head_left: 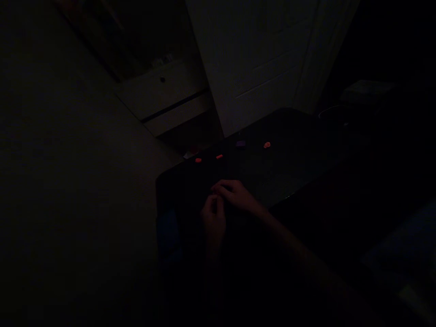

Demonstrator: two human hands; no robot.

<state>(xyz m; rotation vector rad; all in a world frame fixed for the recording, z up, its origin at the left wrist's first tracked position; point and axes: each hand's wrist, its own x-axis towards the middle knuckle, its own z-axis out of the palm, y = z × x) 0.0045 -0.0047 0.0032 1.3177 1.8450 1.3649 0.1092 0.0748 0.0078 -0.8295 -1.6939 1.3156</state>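
My left hand [214, 218] and my right hand [233, 193] meet over the dark table [282, 172], fingertips close together. Thumb and fingers of the left are curled into a pinch. The right is bent over from the other side, its fingertips closed at the same spot. Whatever lies between them is too dark and small to make out. Beyond the hands are a small orange-red piece [198, 160], a short orange-red stick [219, 156], a purple block [240, 145] and a lumpy orange piece [267, 145].
The room is very dark. A blue flat object [168, 231] lies at the table's left end. Behind the table stand a pale door [262, 68] and a white drawer unit [177, 91]. A wall [85, 159] runs along the left.
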